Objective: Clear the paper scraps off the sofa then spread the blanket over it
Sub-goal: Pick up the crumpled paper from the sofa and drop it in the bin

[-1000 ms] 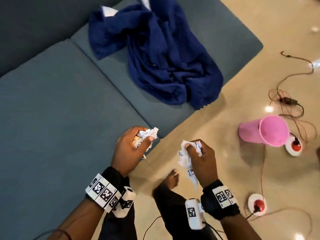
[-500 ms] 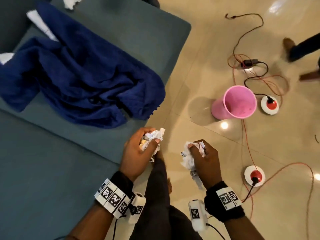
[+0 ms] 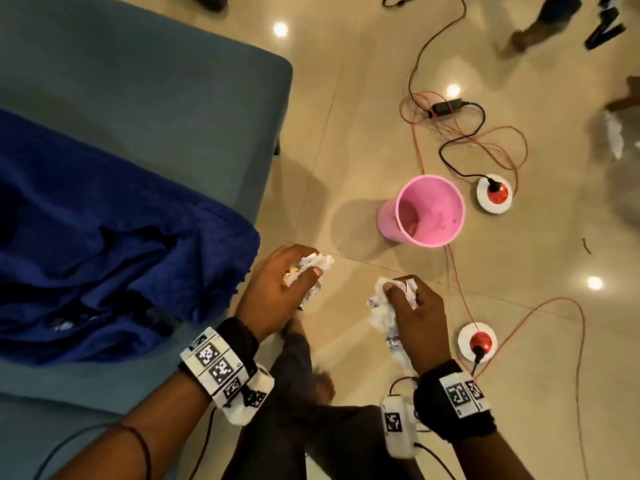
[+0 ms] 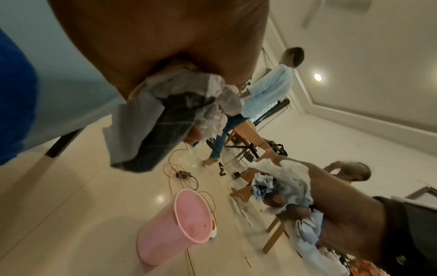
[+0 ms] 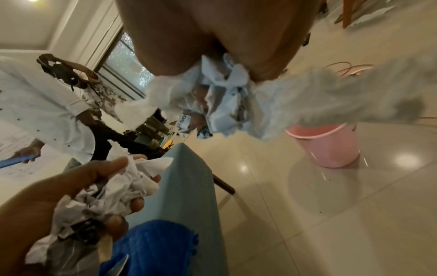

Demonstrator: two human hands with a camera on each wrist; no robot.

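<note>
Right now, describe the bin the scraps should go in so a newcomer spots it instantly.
Start at the grey-blue sofa with the crumpled blue blanket, then look past its end to the tiled floor. The pink bin stands there upright and open-topped, beyond both hands. Its neighbours are flat white discs with red centres and loose cables; it is the only tall pink container.

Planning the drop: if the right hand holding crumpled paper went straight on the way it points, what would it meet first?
Probably the pink plastic bin: the right hand points up-frame roughly toward it, over bare floor. Depth is unclear, so it might pass above the rim.
</note>
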